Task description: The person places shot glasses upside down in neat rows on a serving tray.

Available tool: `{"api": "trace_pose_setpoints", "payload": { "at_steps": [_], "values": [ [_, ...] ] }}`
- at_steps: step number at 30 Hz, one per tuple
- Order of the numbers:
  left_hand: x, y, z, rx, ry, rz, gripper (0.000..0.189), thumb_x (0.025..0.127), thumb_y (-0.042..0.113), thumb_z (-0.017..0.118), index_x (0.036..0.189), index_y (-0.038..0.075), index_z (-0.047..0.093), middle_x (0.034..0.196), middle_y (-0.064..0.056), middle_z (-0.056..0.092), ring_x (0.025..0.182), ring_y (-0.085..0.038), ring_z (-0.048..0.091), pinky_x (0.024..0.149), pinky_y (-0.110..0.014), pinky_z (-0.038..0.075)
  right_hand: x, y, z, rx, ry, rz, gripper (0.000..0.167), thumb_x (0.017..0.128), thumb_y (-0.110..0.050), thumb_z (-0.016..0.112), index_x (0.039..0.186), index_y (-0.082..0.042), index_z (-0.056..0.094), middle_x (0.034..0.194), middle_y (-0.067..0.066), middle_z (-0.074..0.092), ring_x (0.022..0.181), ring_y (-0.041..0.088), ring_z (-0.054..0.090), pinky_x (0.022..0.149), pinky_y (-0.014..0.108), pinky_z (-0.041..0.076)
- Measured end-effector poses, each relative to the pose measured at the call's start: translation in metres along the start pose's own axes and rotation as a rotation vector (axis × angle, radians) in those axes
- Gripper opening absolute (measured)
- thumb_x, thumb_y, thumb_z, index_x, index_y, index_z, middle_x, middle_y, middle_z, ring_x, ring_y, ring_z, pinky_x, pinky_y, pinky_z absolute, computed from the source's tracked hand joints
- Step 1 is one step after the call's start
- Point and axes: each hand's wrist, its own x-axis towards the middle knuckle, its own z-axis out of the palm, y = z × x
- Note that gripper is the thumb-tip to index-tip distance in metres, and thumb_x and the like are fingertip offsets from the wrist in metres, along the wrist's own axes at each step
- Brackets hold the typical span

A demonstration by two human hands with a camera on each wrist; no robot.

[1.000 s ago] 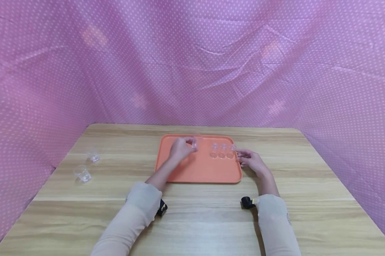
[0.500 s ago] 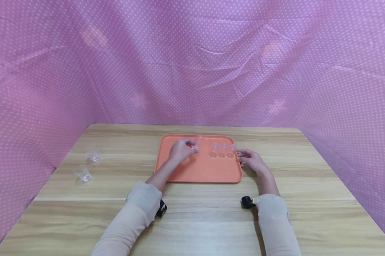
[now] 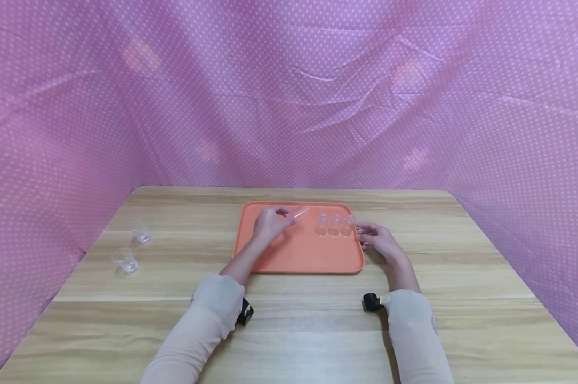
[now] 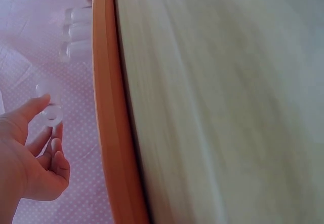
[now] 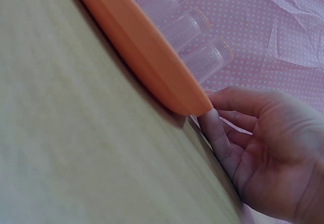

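In the head view, my left hand (image 3: 270, 221) pinches a clear plastic cup (image 3: 300, 211) between thumb and fingers over the orange tray (image 3: 298, 261). The cup is tipped over, its mouth pointing away to the right; its round base (image 4: 52, 115) faces the left wrist view. My right hand (image 3: 377, 241) holds the tray's right rim, fingertips at the corner in the right wrist view. Beside it, three clear cups (image 3: 334, 231) stand mouth down in a row on the tray.
Two more clear cups, a nearer one (image 3: 127, 262) and a farther one (image 3: 142, 234), stand upright on the wooden table (image 3: 308, 330) at the left. A pink dotted cloth (image 3: 289, 106) hangs around the table's back and sides.
My left hand has turned the cup over, from roughly upright to tilted with its mouth swung right. The right hand, the tray and the row of cups have stayed put.
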Motion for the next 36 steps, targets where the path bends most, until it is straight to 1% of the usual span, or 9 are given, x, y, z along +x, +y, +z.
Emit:
{"api": "trace_pose_setpoints", "payload": {
  "at_steps": [2, 5, 9, 13, 17, 23, 30, 33, 36],
  "values": [
    [0.001, -0.001, 0.001, -0.002, 0.019, 0.018, 0.025, 0.073, 0.023, 0.072, 0.094, 0.009, 0.07, 0.092, -0.003, 0.067, 0.082, -0.019, 0.058, 0.071, -0.031, 0.043, 0.003, 0.006, -0.002, -0.002, 0.006, -0.007, 0.042, 0.088, 0.0, 0.054, 0.128, 0.011, 0.044, 0.107, 0.023, 0.054, 0.077, 0.01, 0.059, 0.069, 0.026, 0.051],
    [0.002, -0.001, 0.004, -0.012, 0.042, 0.033, 0.026, 0.074, 0.022, 0.071, 0.096, 0.008, 0.069, 0.094, -0.004, 0.067, 0.086, -0.021, 0.058, 0.074, -0.032, 0.043, 0.004, 0.007, -0.002, -0.001, 0.008, -0.005, 0.042, 0.088, 0.0, 0.054, 0.128, 0.01, 0.044, 0.106, 0.022, 0.054, 0.077, 0.01, 0.058, 0.069, 0.025, 0.051],
    [0.003, 0.0, 0.007, -0.047, 0.073, 0.047, 0.022, 0.076, 0.02, 0.071, 0.094, 0.008, 0.07, 0.091, -0.003, 0.067, 0.082, -0.021, 0.058, 0.071, -0.031, 0.044, 0.004, 0.007, -0.003, 0.002, 0.009, -0.005, 0.042, 0.088, 0.0, 0.055, 0.128, 0.011, 0.044, 0.107, 0.023, 0.054, 0.077, 0.01, 0.059, 0.069, 0.025, 0.051],
    [0.005, 0.002, 0.012, -0.129, 0.079, 0.055, 0.018, 0.077, 0.016, 0.071, 0.092, 0.007, 0.07, 0.091, -0.005, 0.068, 0.081, -0.023, 0.06, 0.07, -0.031, 0.044, 0.003, 0.007, -0.003, 0.002, 0.01, -0.007, 0.042, 0.088, 0.001, 0.055, 0.128, 0.01, 0.044, 0.106, 0.023, 0.054, 0.077, 0.01, 0.059, 0.069, 0.025, 0.051],
    [0.008, 0.002, 0.018, -0.196, 0.056, 0.041, 0.019, 0.076, 0.012, 0.074, 0.093, 0.004, 0.07, 0.092, -0.007, 0.067, 0.084, -0.023, 0.06, 0.074, -0.031, 0.045, 0.002, 0.006, -0.003, 0.001, 0.012, -0.009, 0.042, 0.088, 0.001, 0.055, 0.128, 0.01, 0.044, 0.106, 0.022, 0.054, 0.077, 0.01, 0.059, 0.069, 0.026, 0.051],
    [0.012, 0.004, 0.027, -0.231, 0.006, -0.009, 0.02, 0.075, 0.011, 0.074, 0.094, 0.005, 0.07, 0.089, -0.004, 0.068, 0.087, -0.018, 0.059, 0.077, -0.029, 0.044, 0.002, 0.005, -0.003, 0.001, 0.013, -0.008, 0.042, 0.088, 0.001, 0.055, 0.128, 0.01, 0.044, 0.107, 0.023, 0.054, 0.077, 0.009, 0.058, 0.069, 0.025, 0.051],
    [0.016, 0.007, 0.037, -0.183, -0.058, 0.008, 0.02, 0.074, 0.012, 0.076, 0.092, 0.004, 0.071, 0.088, -0.004, 0.068, 0.091, -0.019, 0.058, 0.078, -0.027, 0.044, 0.002, 0.006, -0.004, -0.003, 0.012, -0.005, 0.042, 0.089, 0.0, 0.055, 0.128, 0.01, 0.044, 0.108, 0.023, 0.053, 0.077, 0.009, 0.058, 0.069, 0.025, 0.051],
    [0.016, 0.009, 0.039, -0.168, -0.078, 0.003, 0.02, 0.074, 0.012, 0.076, 0.091, 0.005, 0.072, 0.088, -0.004, 0.068, 0.089, -0.017, 0.057, 0.074, -0.025, 0.043, 0.003, 0.007, -0.003, -0.002, 0.007, -0.006, 0.042, 0.088, 0.0, 0.055, 0.128, 0.01, 0.044, 0.108, 0.023, 0.053, 0.078, 0.01, 0.058, 0.069, 0.025, 0.051],
    [0.016, 0.01, 0.04, -0.156, -0.091, -0.006, 0.019, 0.074, 0.012, 0.076, 0.091, 0.006, 0.072, 0.088, -0.002, 0.068, 0.081, -0.014, 0.055, 0.068, -0.022, 0.04, 0.004, 0.007, -0.003, 0.001, 0.004, -0.005, 0.042, 0.088, 0.001, 0.055, 0.128, 0.01, 0.044, 0.108, 0.023, 0.053, 0.078, 0.011, 0.059, 0.069, 0.026, 0.051]
  ]
}}
